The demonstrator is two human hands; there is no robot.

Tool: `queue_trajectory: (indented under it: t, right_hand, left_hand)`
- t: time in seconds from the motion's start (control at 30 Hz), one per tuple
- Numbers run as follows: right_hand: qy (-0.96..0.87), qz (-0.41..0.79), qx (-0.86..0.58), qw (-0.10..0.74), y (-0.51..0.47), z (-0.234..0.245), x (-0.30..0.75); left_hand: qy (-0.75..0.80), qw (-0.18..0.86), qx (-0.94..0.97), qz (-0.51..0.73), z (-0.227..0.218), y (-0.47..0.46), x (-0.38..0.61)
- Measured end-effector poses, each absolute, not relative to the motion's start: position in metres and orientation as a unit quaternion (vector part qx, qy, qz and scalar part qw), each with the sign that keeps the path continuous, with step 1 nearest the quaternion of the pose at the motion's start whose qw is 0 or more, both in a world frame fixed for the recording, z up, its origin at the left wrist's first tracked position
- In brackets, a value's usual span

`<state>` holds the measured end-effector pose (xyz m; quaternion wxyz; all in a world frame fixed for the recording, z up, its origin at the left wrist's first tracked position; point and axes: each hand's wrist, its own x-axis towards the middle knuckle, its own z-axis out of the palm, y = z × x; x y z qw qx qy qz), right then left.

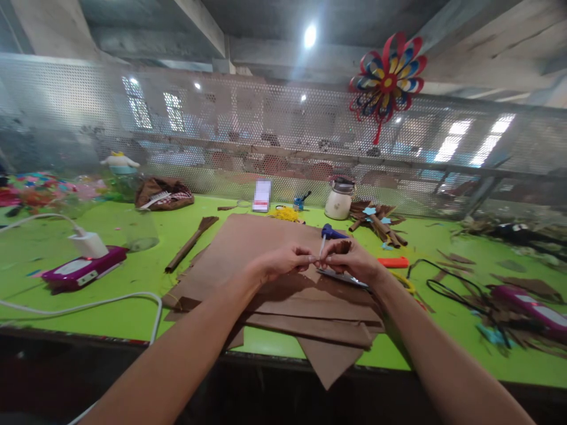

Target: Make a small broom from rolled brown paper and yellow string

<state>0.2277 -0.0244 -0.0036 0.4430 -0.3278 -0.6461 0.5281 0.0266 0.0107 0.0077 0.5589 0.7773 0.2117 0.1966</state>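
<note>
My left hand (pixel 287 261) and my right hand (pixel 348 260) meet over a stack of brown paper sheets (pixel 266 239), fingertips nearly touching. Both are closed in a pinch. What lies between the fingers is too small and blurred to name. Just behind my right hand lies a dark blue tool (pixel 332 232) with a thin pale rod (pixel 322 244) running down toward the fingers; whether it is held I cannot tell. Partly hidden under my right hand is a shiny flat silvery thing (pixel 343 276). An orange handle (pixel 393 262) lies to the right of that hand.
A rolled brown paper piece (pixel 190 245) lies left of the stack. Behind stand a phone (pixel 262 196), yellow strands (pixel 286 213), a small blue bottle (pixel 299 204) and a whitish jar (pixel 339 202). Purple power strips (pixel 86 269) with cables flank the green table (pixel 133 316).
</note>
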Motion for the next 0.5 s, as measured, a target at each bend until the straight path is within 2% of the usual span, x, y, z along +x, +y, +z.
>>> queue_trajectory:
  t: [0.3,0.5]
  right_hand:
    - [-0.627,0.517,-0.319,0.487,-0.021,-0.001,0.232]
    - [-0.642,0.427,-0.425,0.475,-0.03,0.005,0.207]
  left_hand:
    - [0.264,0.543,0.761,0.236,0.011,0.011,0.027]
    - [0.251,0.466,0.806,0.264,0.013,0.008,0.031]
